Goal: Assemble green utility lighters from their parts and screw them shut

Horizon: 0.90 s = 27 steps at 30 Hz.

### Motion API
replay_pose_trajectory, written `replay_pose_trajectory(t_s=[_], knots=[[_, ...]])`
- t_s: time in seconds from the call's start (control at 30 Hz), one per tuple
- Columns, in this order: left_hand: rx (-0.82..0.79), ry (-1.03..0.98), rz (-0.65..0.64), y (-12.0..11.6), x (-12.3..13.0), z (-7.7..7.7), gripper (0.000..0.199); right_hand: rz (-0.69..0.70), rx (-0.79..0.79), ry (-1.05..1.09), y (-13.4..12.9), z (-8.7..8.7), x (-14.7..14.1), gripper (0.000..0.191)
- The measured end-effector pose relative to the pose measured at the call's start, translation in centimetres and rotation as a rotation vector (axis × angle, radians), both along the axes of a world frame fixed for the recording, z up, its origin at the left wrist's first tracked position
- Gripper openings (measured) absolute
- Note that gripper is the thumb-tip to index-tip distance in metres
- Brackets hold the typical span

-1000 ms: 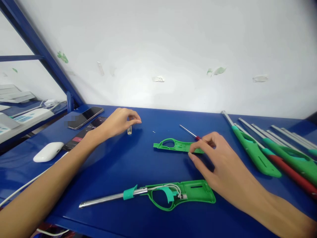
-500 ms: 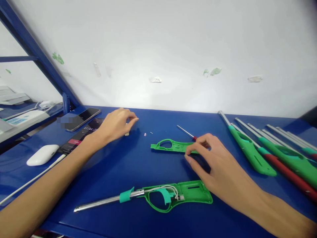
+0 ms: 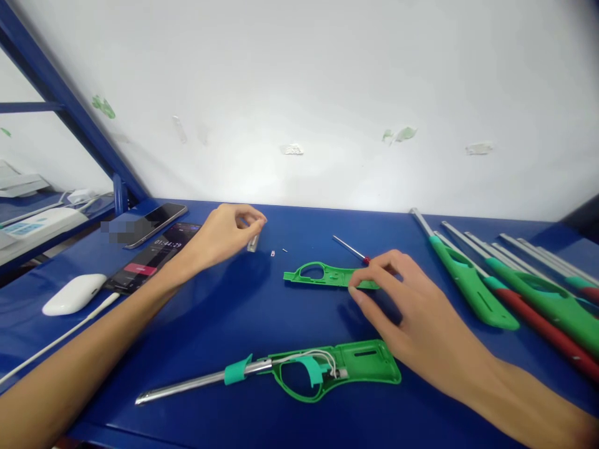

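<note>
My left hand [image 3: 229, 229] is closed in a pinch at the back of the table. Below its fingertips shows a small clear plastic piece [image 3: 253, 243], mostly covered by the hand. My right hand [image 3: 402, 299] has thumb and forefinger pressed together in front of a loose green half shell [image 3: 334, 275]; anything between those fingertips is too small to make out. At the front lies an opened gas lighter [image 3: 337, 368], its metal tube pointing left and its white wires exposed. A tiny pinkish part [image 3: 272, 254] and a small metal pin [image 3: 284, 251] lie between my hands.
A screwdriver [image 3: 350, 248] lies behind the green half shell. Several long lighters [image 3: 472, 280] lie in a row at the right. Two phones [image 3: 156, 252], a white earbud case [image 3: 73, 294] and a cable [image 3: 60, 340] are at the left. A wall [image 3: 299, 93] closes off the back.
My left hand has shifted slightly right, and more of the clear piece shows below its fingers. My right hand stays pinched in nearly the same place. The view has moved a little.
</note>
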<state>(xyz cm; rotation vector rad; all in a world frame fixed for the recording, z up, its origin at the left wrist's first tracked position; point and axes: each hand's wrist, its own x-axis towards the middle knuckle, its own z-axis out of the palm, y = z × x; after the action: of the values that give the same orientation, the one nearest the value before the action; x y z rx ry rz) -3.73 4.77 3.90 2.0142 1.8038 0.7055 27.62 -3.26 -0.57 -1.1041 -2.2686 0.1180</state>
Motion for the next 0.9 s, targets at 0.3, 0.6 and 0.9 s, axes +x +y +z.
replay_pose_trajectory(t_s=[0.3, 0.6, 0.9], knots=[[-0.089, -0.555, -0.344, -3.0, 4.6, -0.9, 0.023, 0.040, -0.038, 0.032, -1.1, 0.6, -0.7, 0.029], [-0.077, -0.593, -0.448, -5.6, 6.5, -0.7, 0.020, 0.063, 0.087, 0.066, -1.2, 0.3, -1.1, 0.007], [0.045, 0.006, -0.174, -1.3, 1.9, -1.0, 0.016, 0.060, 0.068, 0.072, -1.1, 0.4, -0.9, 0.005]])
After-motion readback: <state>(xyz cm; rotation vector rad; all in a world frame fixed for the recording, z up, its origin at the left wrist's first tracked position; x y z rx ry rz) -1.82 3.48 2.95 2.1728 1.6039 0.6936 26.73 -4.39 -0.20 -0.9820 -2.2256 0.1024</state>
